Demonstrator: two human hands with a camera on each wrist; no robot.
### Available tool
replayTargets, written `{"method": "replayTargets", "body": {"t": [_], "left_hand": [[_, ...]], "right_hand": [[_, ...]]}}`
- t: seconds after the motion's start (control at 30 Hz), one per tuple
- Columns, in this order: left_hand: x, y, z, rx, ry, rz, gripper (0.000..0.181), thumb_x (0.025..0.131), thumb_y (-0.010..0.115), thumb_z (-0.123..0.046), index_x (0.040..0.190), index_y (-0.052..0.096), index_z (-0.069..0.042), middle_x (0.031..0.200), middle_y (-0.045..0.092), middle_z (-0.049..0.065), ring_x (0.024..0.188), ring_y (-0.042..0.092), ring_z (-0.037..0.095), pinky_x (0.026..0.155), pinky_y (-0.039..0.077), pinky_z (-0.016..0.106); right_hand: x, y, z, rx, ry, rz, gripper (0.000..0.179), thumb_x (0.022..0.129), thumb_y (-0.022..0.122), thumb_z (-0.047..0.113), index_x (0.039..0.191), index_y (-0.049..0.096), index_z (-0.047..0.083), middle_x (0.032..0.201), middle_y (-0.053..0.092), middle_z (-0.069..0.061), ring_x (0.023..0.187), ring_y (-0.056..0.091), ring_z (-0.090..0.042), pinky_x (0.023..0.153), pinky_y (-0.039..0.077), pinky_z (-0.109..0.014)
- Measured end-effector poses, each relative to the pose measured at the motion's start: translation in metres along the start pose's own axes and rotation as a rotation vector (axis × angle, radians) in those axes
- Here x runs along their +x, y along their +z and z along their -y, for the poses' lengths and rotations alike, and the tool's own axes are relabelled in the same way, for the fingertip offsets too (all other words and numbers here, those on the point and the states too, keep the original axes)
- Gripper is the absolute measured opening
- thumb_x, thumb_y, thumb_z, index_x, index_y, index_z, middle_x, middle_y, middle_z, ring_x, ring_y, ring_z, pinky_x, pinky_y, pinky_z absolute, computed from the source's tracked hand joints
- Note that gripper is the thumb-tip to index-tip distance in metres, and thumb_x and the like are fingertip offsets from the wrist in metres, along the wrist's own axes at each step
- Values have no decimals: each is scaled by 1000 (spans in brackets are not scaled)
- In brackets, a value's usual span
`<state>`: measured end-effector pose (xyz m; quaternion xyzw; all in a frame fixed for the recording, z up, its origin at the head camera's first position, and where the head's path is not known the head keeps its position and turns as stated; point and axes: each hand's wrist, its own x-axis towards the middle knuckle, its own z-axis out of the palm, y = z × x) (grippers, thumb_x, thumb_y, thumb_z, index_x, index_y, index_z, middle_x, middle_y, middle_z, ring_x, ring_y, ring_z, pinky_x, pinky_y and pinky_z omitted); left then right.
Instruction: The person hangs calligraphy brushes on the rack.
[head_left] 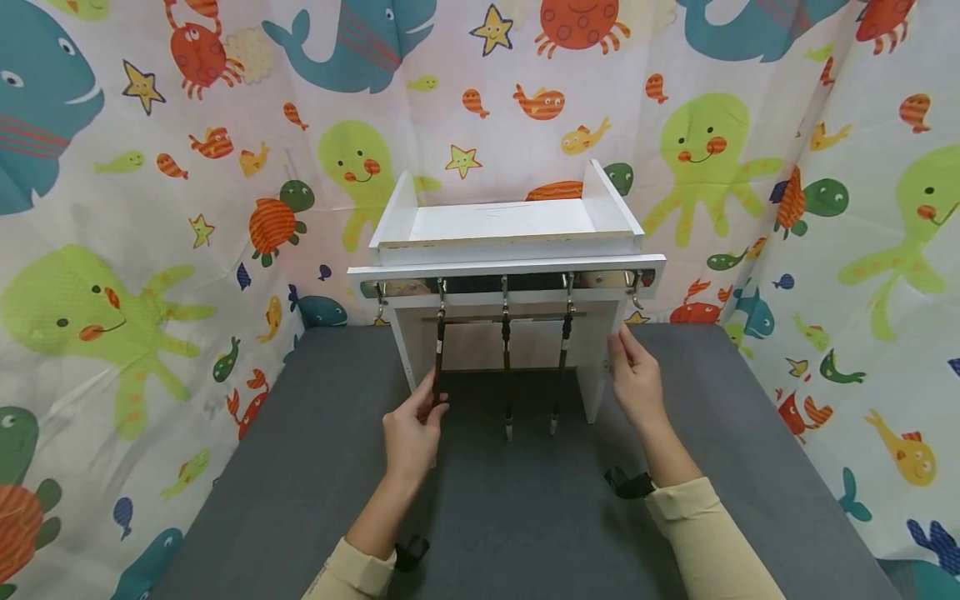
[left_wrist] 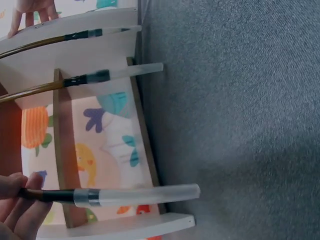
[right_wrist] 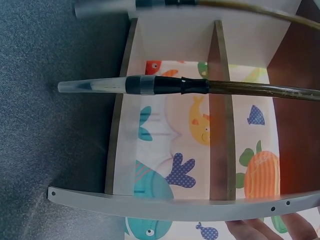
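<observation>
My left hand (head_left: 412, 429) pinches a slim brush (head_left: 440, 342) near its lower part, and this brush hangs from a hook on the white shelf unit (head_left: 510, 260). In the left wrist view the held brush (left_wrist: 145, 195) has a long, cloudy clear cap over its tip. Two more capped brushes, a middle one (head_left: 507, 358) and a right one (head_left: 562, 358), hang from neighbouring hooks. My right hand (head_left: 637, 383) touches the unit's right side panel (head_left: 597, 358) from outside. Its fingertips (right_wrist: 252, 230) show past the panel's edge in the right wrist view.
The shelf unit stands on a grey surface (head_left: 495, 517). Its outer hooks, left (head_left: 380, 296) and right (head_left: 636, 287), hold no brush. An upper tray (head_left: 498, 223) forms its top. Patterned sea-animal cloth (head_left: 465, 100) hangs behind and at both sides.
</observation>
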<state>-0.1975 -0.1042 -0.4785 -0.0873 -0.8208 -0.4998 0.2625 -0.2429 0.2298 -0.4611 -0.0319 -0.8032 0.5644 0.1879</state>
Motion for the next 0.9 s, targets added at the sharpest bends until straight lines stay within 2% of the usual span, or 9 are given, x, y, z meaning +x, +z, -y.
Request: {"method": "replayTargets", "body": {"t": [0.17,0.37,0.5,0.63,0.73,0.83,0.9], "left_hand": [[4,11,9,-15,6,-5,55,88,76,2,138,64,-18,103,78,9,89,76,22,74,62,40],[7,20,21,-10,37,-38,44,87,76,4,130,68,-3,104,78,10,89,76,23,72,61,39],[6,20,22,-12,24,-45,45,87,76,3,131,68,-5,105,77,11,89,76,24,70,61,40],[5,14,18,16,28,-20,49,88,78,-3,135,66,-10,121,73,9,111,71,26,88,59,45],[8,3,14,52,97,-31,50,87,79,-5,134,66,-11,130,69,8,123,64,28,97,54,48],[14,-13,10,84,242,-103,45,86,80,-4,129,69,-7,126,71,10,118,66,31,96,54,51],[20,-26,8,143,349,-177,41,85,79,-5,125,71,-5,122,72,11,113,66,34,97,51,55]], "right_hand": [[-1,-1,3,7,9,-6,59,102,45,58,155,40,32,153,50,-6,112,60,-28,95,53,-51],[0,1,2,16,32,-4,59,101,45,60,155,38,35,152,51,-7,111,59,-29,96,52,-53],[1,2,1,27,27,5,60,101,46,60,155,38,36,153,51,-6,114,59,-29,98,52,-54],[2,-2,0,28,-3,35,58,103,46,55,156,36,34,157,44,-4,128,57,-30,101,51,-52],[3,-10,0,12,-35,54,54,105,44,50,157,33,37,159,41,-5,137,51,-31,99,50,-46],[3,-22,1,-44,-83,34,49,107,43,46,155,34,44,158,44,-3,138,51,-30,97,51,-38],[2,-32,1,-117,-154,-12,47,107,47,41,153,39,42,154,50,-2,133,56,-29,96,51,-37]]}}
